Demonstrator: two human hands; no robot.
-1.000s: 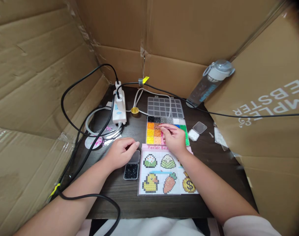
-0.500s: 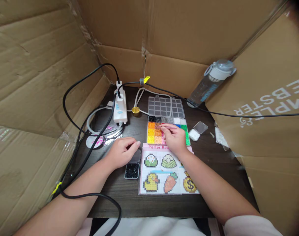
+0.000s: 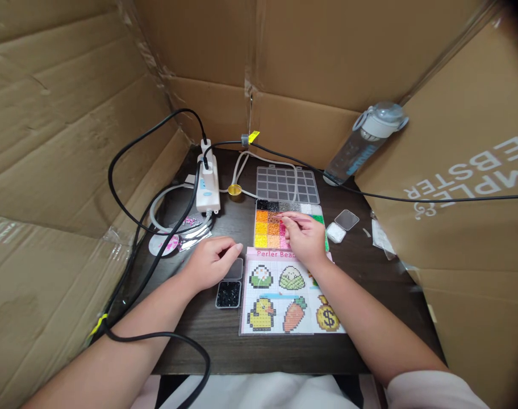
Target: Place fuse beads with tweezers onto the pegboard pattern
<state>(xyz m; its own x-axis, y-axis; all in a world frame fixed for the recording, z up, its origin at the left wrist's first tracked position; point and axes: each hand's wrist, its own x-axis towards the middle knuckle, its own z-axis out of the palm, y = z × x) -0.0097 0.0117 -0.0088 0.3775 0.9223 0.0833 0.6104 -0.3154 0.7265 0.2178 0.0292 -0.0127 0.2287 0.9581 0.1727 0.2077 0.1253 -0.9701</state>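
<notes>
Pink tweezers [image 3: 299, 219] sit pinched in the right hand [image 3: 306, 238], its grip narrow, tips slanting toward ten o'clock over the bead tray [image 3: 255, 226]; such a fine hold seems to suit those tiny compartments. At seven o'clock the pattern sheet [image 3: 280, 309] lies face up, probably for easy viewing. Between eight and nine, the left hand [image 3: 212, 262] rests loosely curled on the table [image 3: 199, 355]; I can't tell whether it holds anything. At its five o'clock sits a black-bead box [image 3: 228, 307].
</notes>
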